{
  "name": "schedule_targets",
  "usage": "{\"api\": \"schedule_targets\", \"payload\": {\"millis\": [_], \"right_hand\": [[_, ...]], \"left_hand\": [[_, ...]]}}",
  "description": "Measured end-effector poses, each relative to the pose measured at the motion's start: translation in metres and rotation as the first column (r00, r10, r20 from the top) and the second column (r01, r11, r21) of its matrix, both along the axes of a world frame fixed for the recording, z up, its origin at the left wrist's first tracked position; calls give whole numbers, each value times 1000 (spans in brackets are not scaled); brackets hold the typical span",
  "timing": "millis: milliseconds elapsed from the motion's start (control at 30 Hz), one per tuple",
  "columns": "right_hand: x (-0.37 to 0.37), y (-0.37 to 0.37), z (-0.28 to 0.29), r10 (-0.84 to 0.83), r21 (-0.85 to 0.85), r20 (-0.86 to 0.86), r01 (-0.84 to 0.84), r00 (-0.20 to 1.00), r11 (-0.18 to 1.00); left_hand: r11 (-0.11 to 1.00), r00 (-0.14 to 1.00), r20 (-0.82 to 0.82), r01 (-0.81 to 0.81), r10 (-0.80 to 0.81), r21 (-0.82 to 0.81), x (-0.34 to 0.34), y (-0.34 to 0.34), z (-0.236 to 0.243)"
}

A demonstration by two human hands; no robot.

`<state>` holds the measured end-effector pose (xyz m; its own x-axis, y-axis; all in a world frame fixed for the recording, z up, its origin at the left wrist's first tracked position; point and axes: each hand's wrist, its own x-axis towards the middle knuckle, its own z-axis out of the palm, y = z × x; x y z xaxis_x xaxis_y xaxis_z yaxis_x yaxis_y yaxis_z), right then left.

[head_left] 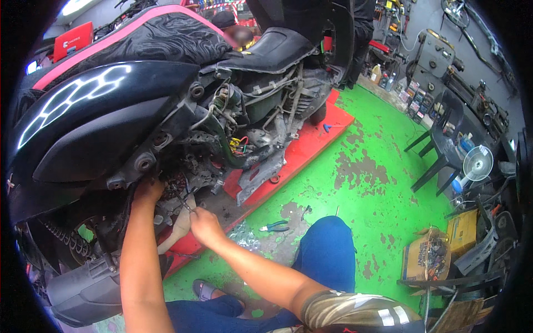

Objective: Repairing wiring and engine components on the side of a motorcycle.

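Panels already off the scooter, I grip a thin tool in my right hand below its engine, left hand curled inside, fastening unfinished, I judge.

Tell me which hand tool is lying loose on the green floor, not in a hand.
The blue-handled pliers, on the floor right of the right hand. The other tool, a thin metal one, is gripped in that hand and points into the engine.

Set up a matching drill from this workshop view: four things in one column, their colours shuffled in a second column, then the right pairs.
Things:
1. pliers on the floor
2. lift platform under the scooter
3. workshop floor
4. plastic chair

Colours:
A. green, worn in patches
B. black
C. blue-green handles
D. red

Pairs: 1-C, 2-D, 3-A, 4-B
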<state>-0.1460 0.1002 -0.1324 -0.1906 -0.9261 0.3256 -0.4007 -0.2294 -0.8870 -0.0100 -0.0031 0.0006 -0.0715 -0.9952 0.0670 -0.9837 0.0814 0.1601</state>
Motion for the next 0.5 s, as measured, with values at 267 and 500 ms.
{"api": "schedule_targets", "payload": {"millis": [267,500], "right_hand": [[3,-1,10,174,49,-70,-171,982,984],[-7,3,27,25,329,916,-787,399,522]], "left_hand": [[999,999,4,-42,42,23,11,2,2],[1000,999,30,14,-14,12,33,-9,-17]]}}
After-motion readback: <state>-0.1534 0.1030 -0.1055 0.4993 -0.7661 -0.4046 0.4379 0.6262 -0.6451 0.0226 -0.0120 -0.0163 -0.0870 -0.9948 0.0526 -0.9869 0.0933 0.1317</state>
